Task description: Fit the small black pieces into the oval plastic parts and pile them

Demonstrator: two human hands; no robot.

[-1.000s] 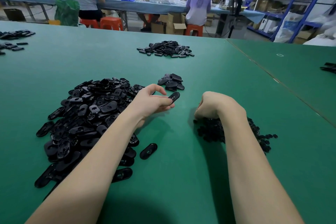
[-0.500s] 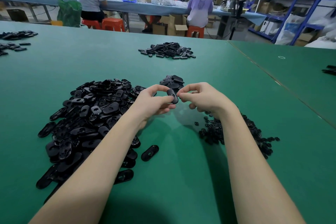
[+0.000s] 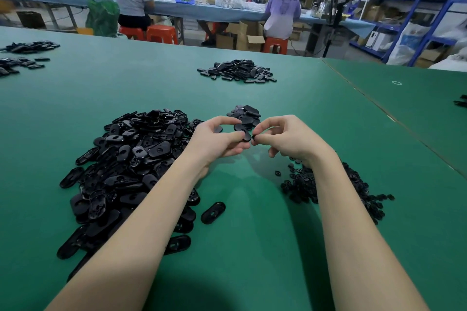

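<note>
Black oval [image 3: 243, 132] pinched in left hand [image 3: 217, 141]; right hand [image 3: 283, 139] pinches a small piece [image 3: 254, 137]. Few finished ones [image 3: 244, 116] lie beyond; big left heap [image 3: 131, 161] remains.

On the green table [image 3: 252, 247] lie 6 heaps of black parts: 1 big heap of oval parts [image 3: 131, 166], 1 heap of small black pieces [image 3: 336, 189], 1 small pile [image 3: 243, 116], 1 far heap [image 3: 237, 70] and 2 at its left edge. 2 hands; 3 red stools beyond it.

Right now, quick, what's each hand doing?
Left hand: fingers pinch an oval part.
Right hand: fingers pinch a small black piece, right beside the oval part.
</note>
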